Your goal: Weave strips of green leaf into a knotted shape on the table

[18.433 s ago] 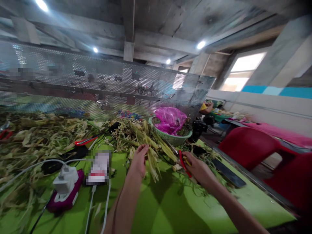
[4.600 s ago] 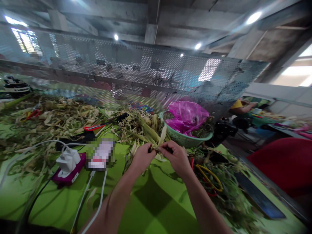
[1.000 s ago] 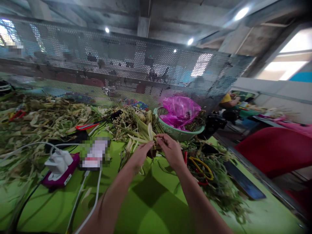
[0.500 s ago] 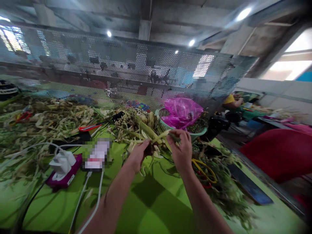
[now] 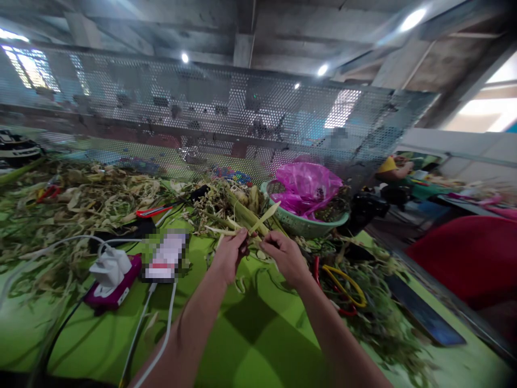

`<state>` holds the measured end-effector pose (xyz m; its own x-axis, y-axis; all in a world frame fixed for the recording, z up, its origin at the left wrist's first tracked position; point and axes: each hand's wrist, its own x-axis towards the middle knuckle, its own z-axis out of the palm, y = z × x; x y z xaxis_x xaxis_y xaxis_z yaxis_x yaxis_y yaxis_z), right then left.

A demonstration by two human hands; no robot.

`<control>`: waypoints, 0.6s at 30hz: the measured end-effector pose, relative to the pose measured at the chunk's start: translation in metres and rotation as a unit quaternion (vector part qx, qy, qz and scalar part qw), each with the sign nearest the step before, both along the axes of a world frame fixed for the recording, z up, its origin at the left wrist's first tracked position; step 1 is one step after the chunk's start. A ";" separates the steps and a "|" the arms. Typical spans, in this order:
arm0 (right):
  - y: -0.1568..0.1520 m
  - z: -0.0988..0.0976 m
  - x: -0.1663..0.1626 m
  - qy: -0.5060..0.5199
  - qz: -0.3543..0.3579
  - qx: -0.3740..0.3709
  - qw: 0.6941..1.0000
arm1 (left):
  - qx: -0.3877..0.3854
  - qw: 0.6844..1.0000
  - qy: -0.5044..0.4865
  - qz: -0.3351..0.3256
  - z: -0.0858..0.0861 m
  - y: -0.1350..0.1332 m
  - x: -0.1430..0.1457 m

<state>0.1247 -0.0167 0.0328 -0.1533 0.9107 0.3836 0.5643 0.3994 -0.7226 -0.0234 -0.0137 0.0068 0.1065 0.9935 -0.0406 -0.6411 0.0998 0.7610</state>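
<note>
Two bare hands are at work over the green counter (image 5: 250, 361), well in front of the body. The left hand (image 5: 231, 252) is closed, its thumb and fingers gripping a little bunch of pale strips (image 5: 266, 216). From here I can pick out one strip slanting up to the right and another reaching left; the full number I can't tell. The right hand (image 5: 285, 256) is just beside it, thumb and finger drawn together, but I cannot tell whether it has hold of anything.

Just beyond the hands is one small heap (image 5: 210, 207) of dry stalks. A wide spread of husks (image 5: 81, 202) covers the left side, with one red-handled tool (image 5: 49, 192) lying in it. One red cutter (image 5: 153, 210) lies nearer. Below that I see one phone (image 5: 165, 258), two white cables (image 5: 172, 307), and one purple power strip (image 5: 115, 293) with white plugs (image 5: 109, 265) in it.

To the right sits one green basket (image 5: 311, 227) with one pink bag (image 5: 309, 186) in it. Nearer are one yellow handle (image 5: 345, 285), leafy stems (image 5: 375, 323) and one dark slab (image 5: 428, 312).
</note>
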 end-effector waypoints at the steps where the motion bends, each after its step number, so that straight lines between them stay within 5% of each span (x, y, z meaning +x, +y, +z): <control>1: 0.001 0.000 0.001 0.019 0.003 -0.013 1.000 | 0.004 1.000 0.008 0.000 0.000 0.000 -0.001; 7: 0.004 -0.004 0.001 0.261 0.056 -0.104 0.958 | 0.051 0.988 0.147 0.003 0.001 -0.001 0.000; 10: 0.006 -0.007 0.000 0.353 0.026 -0.128 0.926 | 0.070 0.981 0.180 -0.034 0.003 -0.005 0.003; 18: 0.004 -0.003 0.000 0.389 -0.023 -0.115 0.914 | 0.115 0.964 0.228 -0.072 0.011 -0.012 0.003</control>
<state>0.1249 -0.0128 0.0297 0.1243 0.9795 0.1587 -0.1431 0.1759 -0.9739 -0.0202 -0.0256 0.0178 0.2669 0.9582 0.1034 -0.2266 -0.0419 0.9731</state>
